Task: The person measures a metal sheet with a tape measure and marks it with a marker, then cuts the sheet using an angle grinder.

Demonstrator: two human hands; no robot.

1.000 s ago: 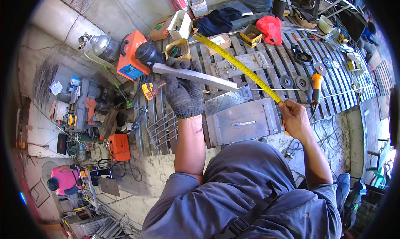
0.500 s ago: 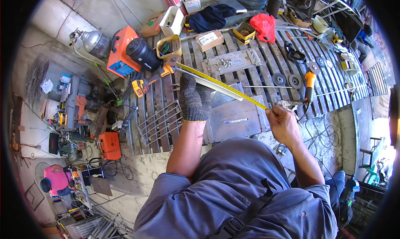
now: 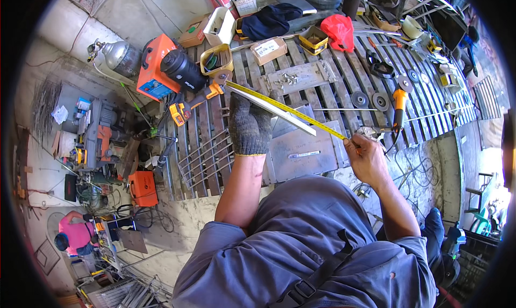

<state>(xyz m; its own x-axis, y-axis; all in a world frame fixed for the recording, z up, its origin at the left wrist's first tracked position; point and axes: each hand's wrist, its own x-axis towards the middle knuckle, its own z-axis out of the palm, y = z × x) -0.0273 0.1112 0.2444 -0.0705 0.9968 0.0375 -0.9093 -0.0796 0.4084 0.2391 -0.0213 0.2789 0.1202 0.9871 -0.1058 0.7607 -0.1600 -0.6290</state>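
My left hand [image 3: 250, 126], in a dark knitted glove, is closed round a pale, narrow metal bar [image 3: 294, 123] held above the slatted metal bench. A yellow tape measure [image 3: 293, 112] is stretched along the bar and runs past its near right end. The blade's far end lies by the bar's upper left end, just above the gloved fingers. My bare right hand [image 3: 366, 156] pinches the blade at its right end; the palm hides whatever else it holds. Below the bar lies a flat grey metal plate [image 3: 287, 165], with a welded rod grate [image 3: 207, 160] to its left.
A yellow cordless grinder [image 3: 183, 113] lies left; a corded orange grinder [image 3: 399, 104] lies right beside loose discs [image 3: 380, 101]. An orange machine [image 3: 156, 66], boxes [image 3: 269, 51] and a red bag [image 3: 338, 33] line the far side. Another person [image 3: 78, 234] is at lower left.
The bar's right end has shifted slightly right and down, and the bar sits a little farther from the tape. My hands hold nearly the same places. The person at lower left has moved.
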